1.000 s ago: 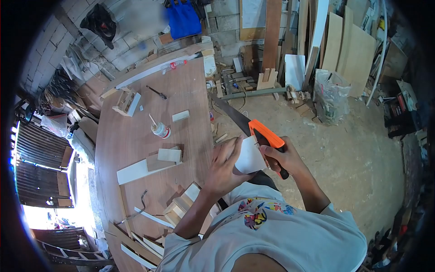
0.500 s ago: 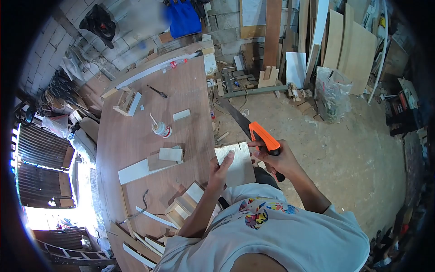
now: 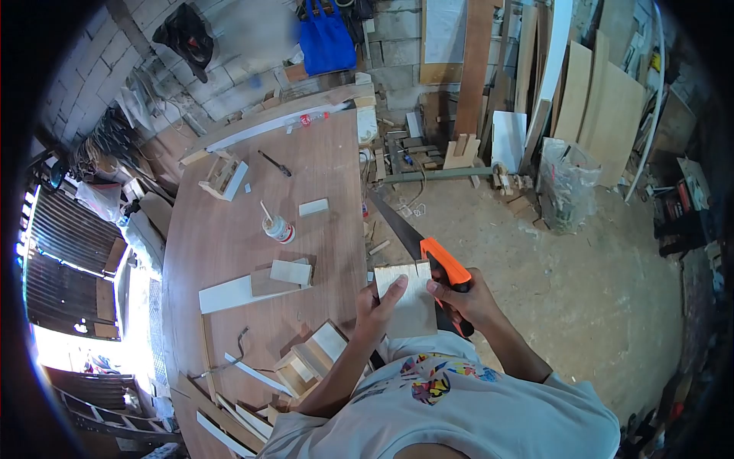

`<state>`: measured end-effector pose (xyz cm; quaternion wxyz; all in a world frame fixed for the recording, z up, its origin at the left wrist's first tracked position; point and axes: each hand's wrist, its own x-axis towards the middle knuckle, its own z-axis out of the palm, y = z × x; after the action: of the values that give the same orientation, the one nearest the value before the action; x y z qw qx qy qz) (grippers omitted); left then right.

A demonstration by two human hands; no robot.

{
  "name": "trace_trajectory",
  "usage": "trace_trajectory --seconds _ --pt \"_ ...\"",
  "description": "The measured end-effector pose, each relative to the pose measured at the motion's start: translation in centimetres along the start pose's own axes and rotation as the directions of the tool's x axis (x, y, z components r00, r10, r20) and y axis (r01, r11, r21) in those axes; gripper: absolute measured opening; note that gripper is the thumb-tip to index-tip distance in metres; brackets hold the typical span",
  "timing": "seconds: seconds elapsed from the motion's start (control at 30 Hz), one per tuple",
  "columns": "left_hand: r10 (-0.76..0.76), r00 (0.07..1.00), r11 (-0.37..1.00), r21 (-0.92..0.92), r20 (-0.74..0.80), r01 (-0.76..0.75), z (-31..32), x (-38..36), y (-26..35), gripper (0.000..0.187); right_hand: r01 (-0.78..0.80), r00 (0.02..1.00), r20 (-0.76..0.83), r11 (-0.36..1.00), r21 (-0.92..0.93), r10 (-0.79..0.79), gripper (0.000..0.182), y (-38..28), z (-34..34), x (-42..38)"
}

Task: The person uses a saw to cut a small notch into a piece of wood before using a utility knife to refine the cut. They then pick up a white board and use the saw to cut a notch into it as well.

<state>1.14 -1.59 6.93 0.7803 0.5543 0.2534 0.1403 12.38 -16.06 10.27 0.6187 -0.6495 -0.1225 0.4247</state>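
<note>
Gripping board [image 3: 410, 307]; stick [image 3: 265, 209] in jar [image 3: 280, 231]

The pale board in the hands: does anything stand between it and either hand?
Nothing visible blocks the left hand: its thumb lies on the pale board. The right hand holds the orange-handled saw beside the board's right edge, but its thumb seems to reach that edge with nothing visible between.

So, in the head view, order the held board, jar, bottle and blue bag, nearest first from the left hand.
1. Held board: touching left hand.
2. Jar: on the table.
3. Bottle: table's far end.
4. Blue bag: by far wall.
</note>
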Motion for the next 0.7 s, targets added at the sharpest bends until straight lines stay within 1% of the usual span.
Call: trace_trajectory --seconds 0.1,0.17,0.37,0.47,0.6,0.67,0.7 --pt "-0.018 1.000 1.000 0.015 0.003 0.018 0.2 0.1 -0.1 0.031 -0.013 1.000 0.009 1.000 0.005 0.013 0.032 0.0 -0.2 0.1" --pt "-0.036 0.999 0.999 -0.012 0.015 0.036 0.2 0.2 -0.2 0.029 -0.023 1.000 -0.005 1.000 0.005 0.023 0.031 0.2 -0.4 0.1" --pt "-0.037 0.999 0.999 -0.003 0.008 0.037 0.9 0.3 -0.3 0.029 -0.025 1.000 -0.009 0.998 0.054 0.025 0.032 0.6 -1.0 0.3" --pt "-0.049 0.999 0.998 -0.030 0.010 0.049 1.2 0.3 -0.2 0.030 -0.035 0.999 -0.021 0.998 0.042 0.036 0.032 0.6 -1.1 0.3" --pt "-0.049 0.999 0.999 -0.022 0.015 0.049 1.1 0.6 -0.5 0.030 -0.021 0.999 -0.031 0.999 0.048 0.023 0.032 0.6 -1.2 0.3" --pt "-0.038 0.998 0.997 -0.059 0.047 0.041 0.9 0.8 -0.4 0.030 0.015 0.999 -0.045 0.995 0.099 -0.010 0.030 0.6 -1.1 0.2" --pt "-0.032 0.999 0.998 -0.061 0.044 0.035 0.9 1.0 -0.1 0.030 0.018 0.999 -0.040 0.995 0.096 -0.014 0.030 0.5 -1.2 0.2"
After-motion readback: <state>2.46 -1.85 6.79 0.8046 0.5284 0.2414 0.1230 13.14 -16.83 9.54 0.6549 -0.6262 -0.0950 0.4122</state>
